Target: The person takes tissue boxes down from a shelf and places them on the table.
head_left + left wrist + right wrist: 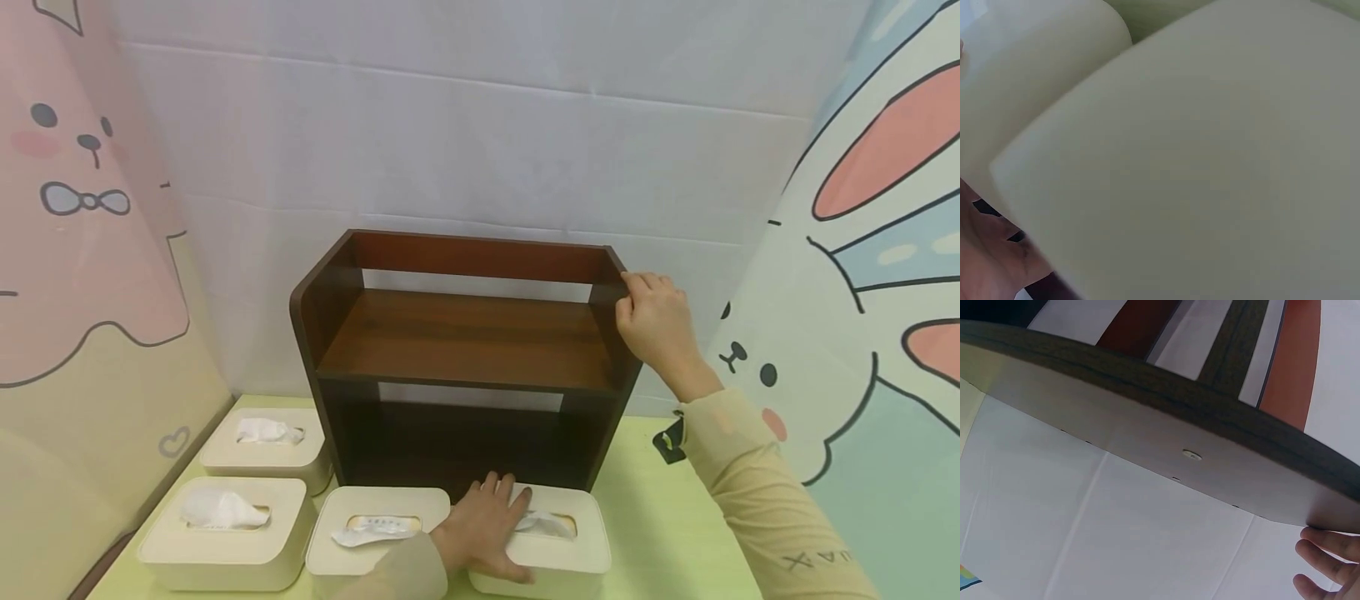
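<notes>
A dark brown two-tier desktop shelf (465, 333) stands behind a row of cream tissue boxes. My right hand (660, 321) grips the top of its right side panel, fingers over the edge; the right wrist view shows the panel's outer face (1147, 437) and fingertips (1322, 556) at its rim. In front, my left hand (483, 525) spans the left end of the rightmost tissue box (577, 550), fingers at its back edge and thumb on its front side. Just left of that hand is another tissue box (337, 508), whose side (1210, 156) fills the left wrist view.
Two more tissue boxes, a front one (161, 550) and a rear one (217, 454), sit left of the shelf. The light green table (660, 517) meets a white backdrop (480, 150). A small black object (670, 442) lies beyond the right sleeve. Cartoon-printed panels flank both sides.
</notes>
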Available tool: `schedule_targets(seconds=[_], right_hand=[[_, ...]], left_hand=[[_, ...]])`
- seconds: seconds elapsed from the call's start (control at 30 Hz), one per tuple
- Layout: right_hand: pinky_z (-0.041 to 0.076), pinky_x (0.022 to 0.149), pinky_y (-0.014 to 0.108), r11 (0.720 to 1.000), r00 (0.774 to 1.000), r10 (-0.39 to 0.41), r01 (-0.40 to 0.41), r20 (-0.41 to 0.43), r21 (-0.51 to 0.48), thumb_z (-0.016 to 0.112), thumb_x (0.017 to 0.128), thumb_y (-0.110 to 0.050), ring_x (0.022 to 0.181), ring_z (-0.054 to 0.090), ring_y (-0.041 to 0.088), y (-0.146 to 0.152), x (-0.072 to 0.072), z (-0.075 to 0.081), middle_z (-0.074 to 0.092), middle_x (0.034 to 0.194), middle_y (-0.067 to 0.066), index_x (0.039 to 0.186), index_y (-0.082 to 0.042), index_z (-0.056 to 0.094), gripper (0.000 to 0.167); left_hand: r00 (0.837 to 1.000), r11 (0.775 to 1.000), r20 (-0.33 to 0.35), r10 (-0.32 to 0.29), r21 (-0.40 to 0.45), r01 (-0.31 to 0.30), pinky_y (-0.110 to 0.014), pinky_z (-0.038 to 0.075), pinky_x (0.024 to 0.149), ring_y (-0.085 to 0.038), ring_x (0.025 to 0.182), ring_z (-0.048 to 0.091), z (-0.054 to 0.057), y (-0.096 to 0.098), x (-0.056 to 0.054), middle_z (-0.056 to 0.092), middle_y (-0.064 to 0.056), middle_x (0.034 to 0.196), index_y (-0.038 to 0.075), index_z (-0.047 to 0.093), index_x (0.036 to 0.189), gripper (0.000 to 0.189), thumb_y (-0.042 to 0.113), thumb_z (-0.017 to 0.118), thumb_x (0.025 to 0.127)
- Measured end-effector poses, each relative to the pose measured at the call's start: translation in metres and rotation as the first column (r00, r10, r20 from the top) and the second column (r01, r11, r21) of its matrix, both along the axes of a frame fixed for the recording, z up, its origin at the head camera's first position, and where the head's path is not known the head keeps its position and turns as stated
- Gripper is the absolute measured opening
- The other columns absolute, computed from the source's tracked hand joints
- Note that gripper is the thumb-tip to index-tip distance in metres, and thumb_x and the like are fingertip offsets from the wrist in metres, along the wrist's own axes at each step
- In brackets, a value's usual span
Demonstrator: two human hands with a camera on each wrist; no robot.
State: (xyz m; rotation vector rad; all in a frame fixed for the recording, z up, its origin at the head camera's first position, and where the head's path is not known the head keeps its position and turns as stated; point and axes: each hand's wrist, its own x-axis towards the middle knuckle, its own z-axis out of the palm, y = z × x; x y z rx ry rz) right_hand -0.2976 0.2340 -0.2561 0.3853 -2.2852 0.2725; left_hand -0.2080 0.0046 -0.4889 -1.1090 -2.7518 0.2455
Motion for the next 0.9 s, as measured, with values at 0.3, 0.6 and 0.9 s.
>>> schedule_targets(seconds=[0.3, 0.6, 0.9], right_hand=[[0.043, 0.069, 0.058, 1.000, 1.000, 0.004, -0.004, -0.010, -0.003, 0.041, 0.083, -0.008, 0.090, 0.055, 0.044, 0.000, 0.001, -0.001, 0.062, 0.103, 0.025, 0.106, 0.008, 0.060, 0.034], [0.044, 0.068, 0.058, 1.000, 1.000, -0.002, 0.002, -0.002, 0.002, 0.041, 0.084, -0.009, 0.090, 0.055, 0.045, 0.001, 0.001, -0.001, 0.062, 0.104, 0.026, 0.106, 0.008, 0.060, 0.034], [0.044, 0.070, 0.057, 1.000, 1.000, 0.005, -0.005, -0.013, -0.001, 0.040, 0.083, -0.009, 0.089, 0.056, 0.044, -0.001, 0.001, -0.001, 0.062, 0.103, 0.026, 0.106, 0.009, 0.060, 0.035]], left_hand=[[1.000, 1.000, -0.010, 0.017, 0.024, -0.017, -0.037, 0.049, 0.076, -0.026, 0.107, 0.050, -0.012, 0.000, 0.003, 0.047, -0.010, 0.125, 0.019, 0.038, 0.134, 0.103, 0.090, 0.037, 0.060], [0.998, 0.999, -0.057, 0.025, 0.039, -0.023, -0.037, 0.049, 0.078, -0.026, 0.109, 0.049, -0.020, 0.001, 0.007, 0.045, -0.010, 0.126, 0.018, 0.036, 0.136, 0.103, 0.089, 0.036, 0.061], [0.999, 0.998, -0.024, 0.031, 0.060, -0.030, -0.039, 0.047, 0.083, -0.028, 0.113, 0.048, -0.017, 0.000, 0.011, 0.044, -0.011, 0.130, 0.017, 0.036, 0.136, 0.103, 0.088, 0.040, 0.061]])
